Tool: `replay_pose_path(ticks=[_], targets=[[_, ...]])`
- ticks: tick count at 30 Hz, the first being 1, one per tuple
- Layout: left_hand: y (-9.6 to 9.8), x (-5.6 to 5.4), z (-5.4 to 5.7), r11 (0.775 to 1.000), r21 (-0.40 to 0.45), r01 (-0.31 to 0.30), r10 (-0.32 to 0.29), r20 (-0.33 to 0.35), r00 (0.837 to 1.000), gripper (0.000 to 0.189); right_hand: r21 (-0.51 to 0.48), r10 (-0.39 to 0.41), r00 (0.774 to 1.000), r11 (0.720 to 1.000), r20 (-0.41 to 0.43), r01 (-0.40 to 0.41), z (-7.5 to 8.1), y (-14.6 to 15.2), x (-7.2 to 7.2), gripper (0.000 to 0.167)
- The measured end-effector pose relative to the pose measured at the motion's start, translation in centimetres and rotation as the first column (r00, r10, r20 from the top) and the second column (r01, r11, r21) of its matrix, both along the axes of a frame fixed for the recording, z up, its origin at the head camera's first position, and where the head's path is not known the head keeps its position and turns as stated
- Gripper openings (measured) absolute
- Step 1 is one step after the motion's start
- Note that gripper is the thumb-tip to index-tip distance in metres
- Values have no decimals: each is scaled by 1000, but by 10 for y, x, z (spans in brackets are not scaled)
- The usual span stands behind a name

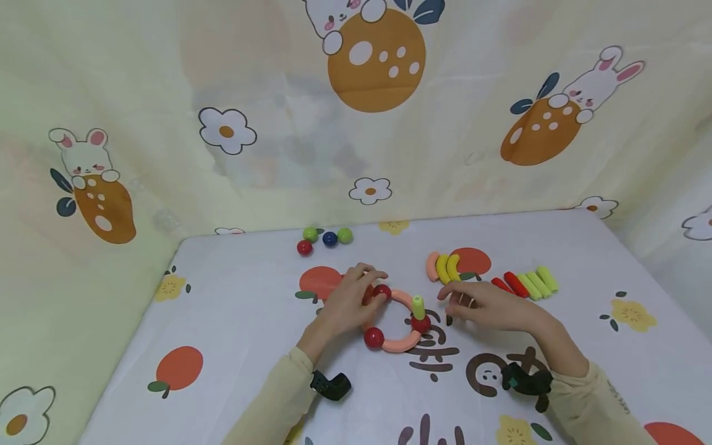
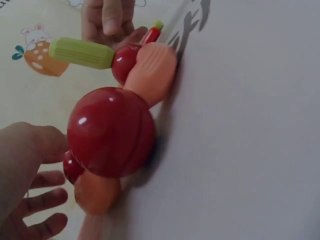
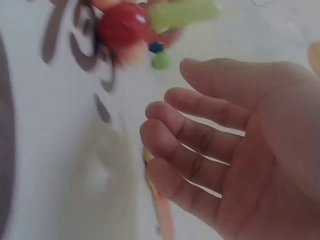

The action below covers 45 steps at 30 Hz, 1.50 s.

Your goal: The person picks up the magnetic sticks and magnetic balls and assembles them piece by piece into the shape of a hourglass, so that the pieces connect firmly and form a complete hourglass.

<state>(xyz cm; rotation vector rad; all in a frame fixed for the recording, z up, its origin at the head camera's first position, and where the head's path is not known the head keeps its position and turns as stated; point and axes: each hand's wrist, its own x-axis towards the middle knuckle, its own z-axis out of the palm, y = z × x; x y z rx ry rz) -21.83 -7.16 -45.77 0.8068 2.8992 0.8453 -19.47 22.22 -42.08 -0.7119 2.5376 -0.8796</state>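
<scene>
On the table lies a ring of pink curved sticks (image 1: 402,345) joined by red balls (image 1: 374,338). A light green stick (image 1: 418,307) stands upright on the ring's right-hand ball (image 1: 420,324). My left hand (image 1: 351,299) is over the ring's left rear side, thumb and loosely bent fingers around the rear red ball (image 1: 382,292); part of the ring is hidden beneath it. In the left wrist view, gaps show between those fingers. Right of the ring, my right hand (image 1: 489,306) hovers with relaxed fingers apart and nothing in them, as the right wrist view shows.
Behind the ring are loose balls: green (image 1: 345,235), dark blue (image 1: 330,239) and red (image 1: 304,248). Yellow curved pieces (image 1: 447,269) and a pink one (image 1: 432,266) lie beyond the right hand. Red sticks (image 1: 516,284) and green sticks (image 1: 538,284) lie farther right. A printed curtain hangs behind.
</scene>
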Motion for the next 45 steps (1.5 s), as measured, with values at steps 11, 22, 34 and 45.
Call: replay_pose_path(ticks=[11,22,34,45], targets=[[29,-18,3,934,-225,279,-287,-7,958,32,38,-227,965,972,-130,233,19,54,-8,26],[26,-19,9,947,-232,223,-233,-15,972,22,140,-284,946,941,-158,307,6,68,-16,25],[-1,-16,12,953,-301,29,-14,49,999,12,208,-270,948,930,-171,302,0,63,-20,31],[-18,-7,12,989,-150,-18,49,207,977,27,205,-275,950,931,-148,301,-6,59,-21,32]])
